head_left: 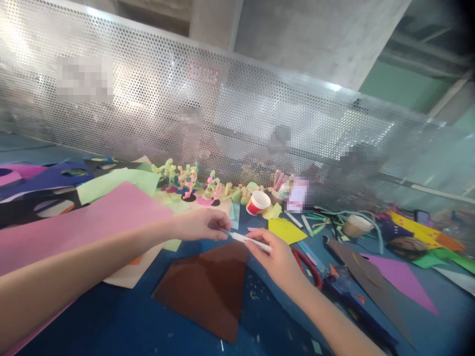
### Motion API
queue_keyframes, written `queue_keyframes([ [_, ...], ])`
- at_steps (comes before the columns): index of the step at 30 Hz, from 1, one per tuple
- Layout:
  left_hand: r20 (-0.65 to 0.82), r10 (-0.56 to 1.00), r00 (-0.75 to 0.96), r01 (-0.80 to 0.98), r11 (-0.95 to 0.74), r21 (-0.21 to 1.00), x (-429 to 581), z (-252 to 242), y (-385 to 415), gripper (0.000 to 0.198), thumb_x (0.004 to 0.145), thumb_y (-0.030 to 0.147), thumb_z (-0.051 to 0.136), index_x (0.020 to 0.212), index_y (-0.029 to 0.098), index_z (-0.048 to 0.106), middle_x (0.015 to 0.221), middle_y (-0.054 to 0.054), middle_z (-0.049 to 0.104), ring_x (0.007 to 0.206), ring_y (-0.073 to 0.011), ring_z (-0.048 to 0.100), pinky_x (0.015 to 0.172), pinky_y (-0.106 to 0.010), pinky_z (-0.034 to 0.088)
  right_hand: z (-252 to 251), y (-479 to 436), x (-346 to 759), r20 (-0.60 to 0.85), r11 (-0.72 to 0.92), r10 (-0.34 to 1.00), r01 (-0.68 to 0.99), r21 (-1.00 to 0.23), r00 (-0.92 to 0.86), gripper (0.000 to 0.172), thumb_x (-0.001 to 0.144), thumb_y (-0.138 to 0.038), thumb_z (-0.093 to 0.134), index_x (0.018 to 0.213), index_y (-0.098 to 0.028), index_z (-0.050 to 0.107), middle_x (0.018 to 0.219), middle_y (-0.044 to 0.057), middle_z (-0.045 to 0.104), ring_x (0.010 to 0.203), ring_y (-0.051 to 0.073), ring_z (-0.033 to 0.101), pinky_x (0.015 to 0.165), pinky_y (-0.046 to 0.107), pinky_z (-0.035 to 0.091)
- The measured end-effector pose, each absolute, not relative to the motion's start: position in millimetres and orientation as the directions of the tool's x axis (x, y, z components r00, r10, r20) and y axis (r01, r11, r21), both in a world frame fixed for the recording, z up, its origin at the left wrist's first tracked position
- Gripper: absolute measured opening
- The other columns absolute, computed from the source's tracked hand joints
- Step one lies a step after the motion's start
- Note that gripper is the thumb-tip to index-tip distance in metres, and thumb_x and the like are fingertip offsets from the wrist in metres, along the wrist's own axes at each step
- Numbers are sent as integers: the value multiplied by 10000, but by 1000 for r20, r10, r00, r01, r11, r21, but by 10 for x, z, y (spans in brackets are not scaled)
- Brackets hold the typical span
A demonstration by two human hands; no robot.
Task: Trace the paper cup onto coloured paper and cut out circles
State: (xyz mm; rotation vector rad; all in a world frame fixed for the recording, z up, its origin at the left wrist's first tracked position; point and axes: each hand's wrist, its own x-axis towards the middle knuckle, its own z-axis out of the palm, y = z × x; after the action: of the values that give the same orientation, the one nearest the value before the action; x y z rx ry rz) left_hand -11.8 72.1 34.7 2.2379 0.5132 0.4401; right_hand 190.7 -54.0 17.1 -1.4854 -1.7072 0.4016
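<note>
My left hand (200,225) and my right hand (272,257) meet over a blue table (118,321). Together they pinch a thin white stick (247,239), the left at its far end, the right around its near end. Just below the hands lies a brown paper sheet (208,289) cut to a point. A large pink sheet (74,222) lies under my left forearm.
Red-handled scissors (309,267) lie right of my right hand. A yellow paper piece (285,230), a red-and-white cup (258,201), small paper figures (189,183), a purple triangle (403,279) and scraps cover the far side. A perforated metal screen (222,109) stands behind.
</note>
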Motion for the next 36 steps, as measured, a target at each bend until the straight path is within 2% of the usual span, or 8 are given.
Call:
queue_keyframes([
  [4, 121, 500, 858, 213, -559, 801, -90, 356, 641, 233, 781, 401, 607, 900, 200, 611, 775, 8, 600, 692, -127, 557, 644, -246, 438, 175, -553, 1907, 347, 266, 938, 638, -723, 2, 191, 860, -384, 536, 917, -216, 608, 980, 38, 665, 909, 193, 628, 718, 258, 502],
  [10, 20, 485, 874, 147, -304, 941, -57, 329, 569, 217, 768, 375, 651, 840, 188, 566, 604, 46, 597, 537, -91, 559, 528, -215, 436, 205, -562, 1944, 332, 290, 941, 641, -710, -58, 196, 870, -393, 524, 845, -212, 594, 742, -19, 594, 707, 150, 577, 648, 244, 462],
  [18, 2, 512, 859, 111, -190, 975, -26, 222, 510, 245, 744, 365, 678, 811, 157, 567, 580, 45, 607, 451, -73, 549, 485, -208, 439, 192, -577, 1908, 307, 284, 948, 657, -698, -83, 218, 876, -405, 512, 841, -209, 600, 763, -8, 613, 701, 151, 574, 596, 229, 447],
  [22, 11, 520, 854, 121, -218, 968, 29, 105, 538, 292, 744, 422, 657, 827, 159, 562, 605, 32, 611, 478, -99, 574, 507, -233, 464, 162, -526, 1935, 292, 258, 953, 728, -636, -82, 239, 884, -424, 490, 852, -215, 603, 799, -5, 657, 739, 161, 617, 651, 244, 486],
  [25, 88, 621, 779, 208, -388, 898, 61, 94, 560, 359, 773, 490, 590, 947, 176, 573, 695, 8, 644, 552, -127, 608, 571, -254, 475, 150, -441, 2024, 311, 202, 950, 788, -581, -14, 221, 888, -398, 472, 892, -217, 599, 851, 21, 663, 805, 186, 632, 724, 277, 502],
  [29, 246, 747, 617, 464, -598, 653, 49, 121, 564, 365, 807, 493, 512, 1010, 199, 588, 786, -25, 670, 681, -179, 623, 620, -269, 442, 93, -304, 2252, 337, 29, 927, 864, -503, 165, 263, 880, -263, 415, 1051, -124, 556, 984, 151, 622, 934, 275, 611, 838, 412, 474],
  [32, 224, 730, 645, 549, -647, 529, 32, 106, 513, 391, 784, 523, 519, 989, 202, 606, 800, -39, 666, 695, -204, 613, 616, -288, 430, 20, -207, 2445, 290, -77, 928, 882, -464, 234, 412, 853, -203, 414, 1219, -16, 449, 1159, 256, 538, 982, 282, 615, 878, 423, 466],
  [36, 185, 665, 724, 551, -718, 426, 23, 69, 379, 558, 718, 638, 541, 1016, 174, 619, 1011, -116, 643, 926, -302, 584, 758, -369, 443, 89, -174, 2643, 250, -129, 938, 911, -391, 240, 509, 867, -192, 404, 1351, -66, 311, 1363, 221, 412, 1142, 210, 550, 921, 322, 452],
])
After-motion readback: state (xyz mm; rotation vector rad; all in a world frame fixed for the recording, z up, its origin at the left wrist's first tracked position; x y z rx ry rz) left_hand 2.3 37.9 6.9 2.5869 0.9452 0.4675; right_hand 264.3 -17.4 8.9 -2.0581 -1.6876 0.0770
